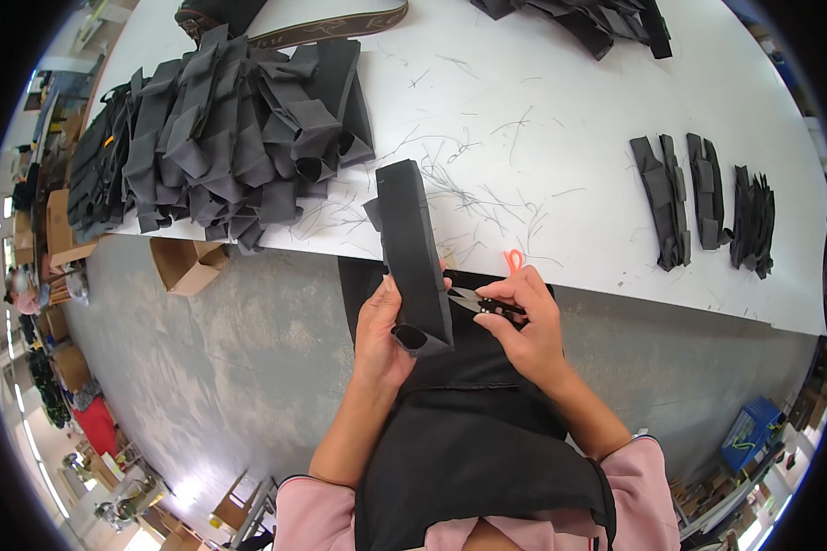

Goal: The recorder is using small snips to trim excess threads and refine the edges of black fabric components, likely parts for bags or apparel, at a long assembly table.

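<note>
My left hand (383,331) is closed around a long black fabric strip (408,239) with a folded loop at its lower end. The strip stands nearly upright in front of me, its top reaching over the table edge. In my right hand (528,321) is a small pair of thread snips (500,307) with black handles, an orange loop (515,261) showing above the fingers. The snips' blades point left, at the strip's right edge; whether they touch it I cannot tell. Part of my left fingers is hidden behind the strip.
A white table (560,138) spans the front, scattered with loose thread ends (450,184). A big heap of black fabric pieces (220,129) lies at the left. Several similar strips (708,193) lie at the right. A cardboard box (188,264) stands below the table's left edge.
</note>
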A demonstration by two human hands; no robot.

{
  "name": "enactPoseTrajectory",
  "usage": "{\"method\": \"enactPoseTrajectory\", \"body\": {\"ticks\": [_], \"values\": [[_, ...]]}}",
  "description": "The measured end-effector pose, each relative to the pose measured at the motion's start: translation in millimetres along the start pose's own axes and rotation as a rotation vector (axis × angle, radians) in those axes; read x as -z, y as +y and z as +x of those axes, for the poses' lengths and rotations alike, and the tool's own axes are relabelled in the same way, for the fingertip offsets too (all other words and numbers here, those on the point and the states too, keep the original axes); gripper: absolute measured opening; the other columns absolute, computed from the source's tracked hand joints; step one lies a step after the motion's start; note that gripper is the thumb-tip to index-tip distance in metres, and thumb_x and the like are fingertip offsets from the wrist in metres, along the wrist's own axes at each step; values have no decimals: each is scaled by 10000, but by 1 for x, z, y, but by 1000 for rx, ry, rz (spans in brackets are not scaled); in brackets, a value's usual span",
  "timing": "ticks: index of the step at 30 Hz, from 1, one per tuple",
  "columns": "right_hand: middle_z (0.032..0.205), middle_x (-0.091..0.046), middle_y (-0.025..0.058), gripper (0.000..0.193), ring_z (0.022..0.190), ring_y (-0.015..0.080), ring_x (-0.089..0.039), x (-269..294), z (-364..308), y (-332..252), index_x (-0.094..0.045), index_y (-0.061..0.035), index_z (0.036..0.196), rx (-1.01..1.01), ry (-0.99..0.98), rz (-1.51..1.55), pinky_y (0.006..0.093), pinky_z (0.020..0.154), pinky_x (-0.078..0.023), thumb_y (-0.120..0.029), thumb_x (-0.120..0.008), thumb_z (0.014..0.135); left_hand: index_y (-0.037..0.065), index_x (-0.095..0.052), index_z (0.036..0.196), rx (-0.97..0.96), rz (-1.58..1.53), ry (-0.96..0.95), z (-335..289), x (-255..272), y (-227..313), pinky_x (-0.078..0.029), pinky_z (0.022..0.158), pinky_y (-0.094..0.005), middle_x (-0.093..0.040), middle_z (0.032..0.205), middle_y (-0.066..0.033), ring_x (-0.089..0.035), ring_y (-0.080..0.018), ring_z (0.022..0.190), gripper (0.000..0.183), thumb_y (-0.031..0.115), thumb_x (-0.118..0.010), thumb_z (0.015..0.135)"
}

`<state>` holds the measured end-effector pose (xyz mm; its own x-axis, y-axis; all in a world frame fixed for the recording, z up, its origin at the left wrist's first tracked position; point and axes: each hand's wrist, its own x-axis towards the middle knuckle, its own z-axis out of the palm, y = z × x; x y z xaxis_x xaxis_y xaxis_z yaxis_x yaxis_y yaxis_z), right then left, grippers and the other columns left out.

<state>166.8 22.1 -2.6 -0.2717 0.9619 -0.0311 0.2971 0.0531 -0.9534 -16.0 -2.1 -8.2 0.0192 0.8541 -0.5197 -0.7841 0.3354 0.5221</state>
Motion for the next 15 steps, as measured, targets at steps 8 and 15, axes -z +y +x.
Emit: {"method": "enactPoseTrajectory", "body": {"ticks": [8,15], "values": [[839,-453,-3,266,645,54,-413,-5,1,5,-644,-37,952,61,37,-18,185,558,-320,7,-713,699,-62,-464,1227,6,-37,0,-1,-1,1,-496,888,-343,-544,1224,-202,-582,-259,1046,382,224,-407,981],[834,-457,-8,280,638,52,-404,-5,-4,7,-647,-48,955,-74,41,121,193,549,-322,22,-710,691,-66,-479,1211,14,-1,21,0,-1,0,-493,888,-330,-565,1196,-195,-594,-240,1023,380,228,-400,985]]}}
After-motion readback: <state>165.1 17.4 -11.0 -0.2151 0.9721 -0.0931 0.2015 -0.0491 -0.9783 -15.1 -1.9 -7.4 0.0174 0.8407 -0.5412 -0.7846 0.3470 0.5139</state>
